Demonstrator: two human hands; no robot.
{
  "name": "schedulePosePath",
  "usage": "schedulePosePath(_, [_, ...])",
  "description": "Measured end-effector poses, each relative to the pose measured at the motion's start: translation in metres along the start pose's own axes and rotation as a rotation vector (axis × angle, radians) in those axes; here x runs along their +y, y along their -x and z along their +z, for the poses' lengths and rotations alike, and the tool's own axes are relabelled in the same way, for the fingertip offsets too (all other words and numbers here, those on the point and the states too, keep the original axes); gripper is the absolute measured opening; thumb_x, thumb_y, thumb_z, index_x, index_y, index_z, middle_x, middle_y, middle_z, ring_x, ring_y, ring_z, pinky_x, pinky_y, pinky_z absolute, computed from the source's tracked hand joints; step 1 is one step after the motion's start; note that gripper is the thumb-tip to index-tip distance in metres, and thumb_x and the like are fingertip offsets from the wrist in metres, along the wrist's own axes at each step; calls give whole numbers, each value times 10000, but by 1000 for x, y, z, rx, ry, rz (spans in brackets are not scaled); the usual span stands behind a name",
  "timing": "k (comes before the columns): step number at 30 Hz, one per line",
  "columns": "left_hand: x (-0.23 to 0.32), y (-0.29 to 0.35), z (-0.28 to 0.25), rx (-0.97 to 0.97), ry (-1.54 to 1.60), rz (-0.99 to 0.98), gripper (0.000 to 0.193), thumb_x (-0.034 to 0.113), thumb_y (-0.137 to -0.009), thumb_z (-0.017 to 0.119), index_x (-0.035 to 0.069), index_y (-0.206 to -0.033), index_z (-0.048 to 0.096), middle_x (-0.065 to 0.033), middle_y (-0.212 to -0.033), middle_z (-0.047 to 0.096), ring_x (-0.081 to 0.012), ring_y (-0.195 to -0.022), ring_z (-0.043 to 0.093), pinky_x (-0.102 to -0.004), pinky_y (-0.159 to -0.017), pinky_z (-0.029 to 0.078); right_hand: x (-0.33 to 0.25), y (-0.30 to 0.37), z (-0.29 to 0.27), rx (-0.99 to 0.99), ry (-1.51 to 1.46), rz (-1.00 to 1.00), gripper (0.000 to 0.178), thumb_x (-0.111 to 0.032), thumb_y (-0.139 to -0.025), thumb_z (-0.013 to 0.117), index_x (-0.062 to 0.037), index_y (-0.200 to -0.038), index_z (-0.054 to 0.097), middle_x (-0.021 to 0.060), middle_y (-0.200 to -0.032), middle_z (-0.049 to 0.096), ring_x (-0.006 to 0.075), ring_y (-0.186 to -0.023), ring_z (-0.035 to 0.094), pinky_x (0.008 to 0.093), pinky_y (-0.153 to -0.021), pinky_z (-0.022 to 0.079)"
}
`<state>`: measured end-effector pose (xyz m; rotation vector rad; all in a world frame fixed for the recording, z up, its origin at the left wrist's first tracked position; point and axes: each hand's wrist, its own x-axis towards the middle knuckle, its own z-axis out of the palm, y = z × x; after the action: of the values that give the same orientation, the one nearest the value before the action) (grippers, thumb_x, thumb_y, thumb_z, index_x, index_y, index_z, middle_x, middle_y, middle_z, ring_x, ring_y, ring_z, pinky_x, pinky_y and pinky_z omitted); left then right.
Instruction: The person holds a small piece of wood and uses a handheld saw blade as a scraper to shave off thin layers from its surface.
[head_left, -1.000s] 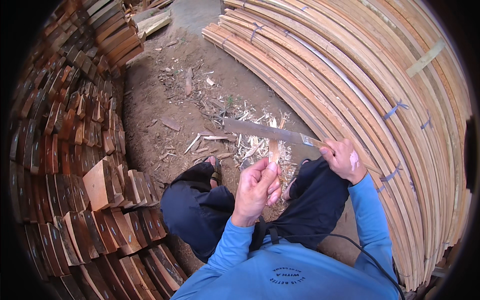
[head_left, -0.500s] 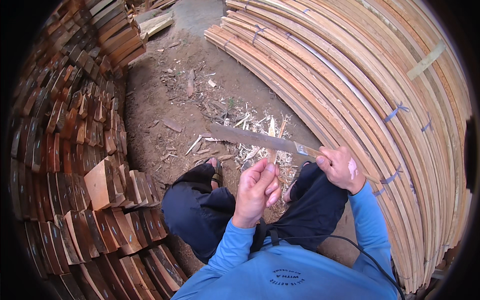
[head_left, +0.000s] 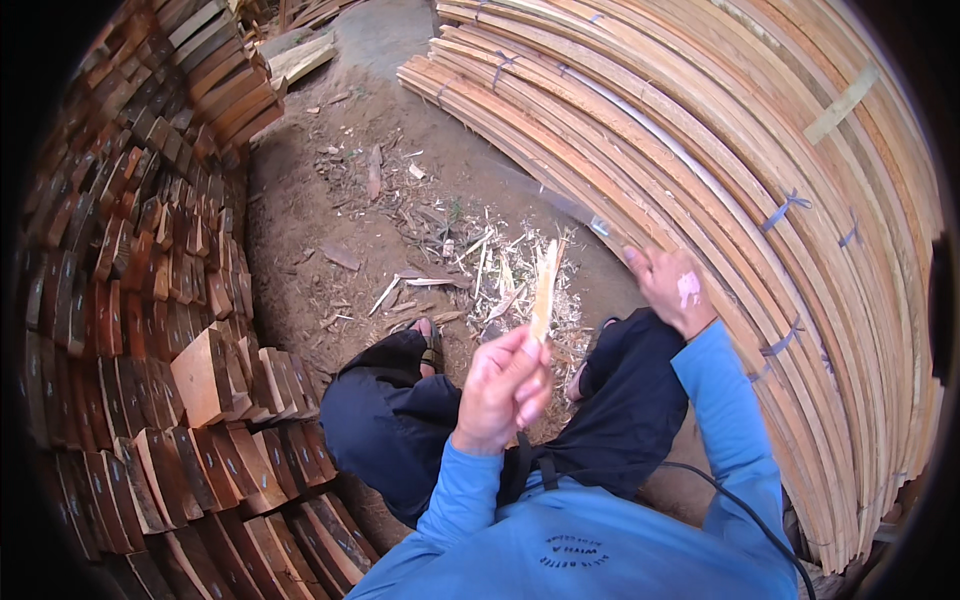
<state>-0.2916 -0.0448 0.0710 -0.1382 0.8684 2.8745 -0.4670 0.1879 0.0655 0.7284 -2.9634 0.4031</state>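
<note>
My left hand (head_left: 503, 388) is closed around the lower end of a short, pale wooden sliver (head_left: 545, 292), which points up and away from me. In my right hand (head_left: 672, 284), held out farther and to the right, is a machete (head_left: 573, 208). Its blade points away to the left beside the stacked strips and looks smeared by motion. The machete's handle is mostly hidden by my fingers. The blade and the sliver are apart.
Long wooden strips (head_left: 640, 170), tied in bundles, lie along the right. Cut wooden blocks (head_left: 200, 375) are stacked high on the left. Pale shavings (head_left: 500, 270) litter the dirt ground ahead of my feet. A black cable (head_left: 735, 508) crosses my right side.
The machete has swung away from the sliver, outward toward the strips, its blade turning to point farther ahead. My left hand has shifted slightly, and more of the sliver shows.
</note>
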Motion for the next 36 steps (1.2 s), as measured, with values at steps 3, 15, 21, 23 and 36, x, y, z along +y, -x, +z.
schedulePosePath(3, [4, 6, 12, 49, -98, 74, 224, 200, -1094, 494, 20, -968, 537, 49, -572, 371, -66, -406, 381, -205, -390, 314, 19, 0, -7, 43, -55, 54, 637, -524, -1038, 495, 16, -724, 614, 290, -642, 565, 484, -611, 574, 564, -620, 434])
schedulePosePath(15, [-7, -11, 5, 199, -235, 80, 226, 205, -1098, 491, 27, -965, 528, 44, -581, 377, -57, -416, 371, -218, -395, 340, -14, 35, -25, -129, -320, -174, 613, -527, -1019, 544, -10, -692, 493, 242, -550, 441, 456, -535, 497, 476, -511, 393])
schedulePosePath(21, [1, -7, 2, 47, 16, 21, 234, 230, -1100, 484, 27, -990, 520, 33, -598, 371, -72, -422, 395, -218, -393, 314, -19, 37, -28, -83, -242, -212, 582, -500, -1007, 572, -7, -703, 523, 251, -563, 478, 461, -543, 526, 499, -520, 408])
schedulePosePath(23, [2, -4, 2, -26, 46, 3, 244, 235, -1101, 479, 23, -986, 513, 34, -597, 373, -70, -420, 395, -220, -385, 306, -14, 30, -28, -44, -235, -158, 586, -495, -1017, 557, 1, -706, 543, 265, -579, 494, 464, -562, 544, 511, -545, 421])
schedulePosePath(36, [-1, -5, -11, -188, 774, -137, 182, 180, -1112, 324, 83, -991, 419, 31, -612, 398, -83, -439, 435, -229, -379, 299, -39, 33, -50, -102, -289, -107, 593, -505, -1034, 529, -6, -716, 557, 258, -569, 484, 457, -566, 539, 497, -551, 418])
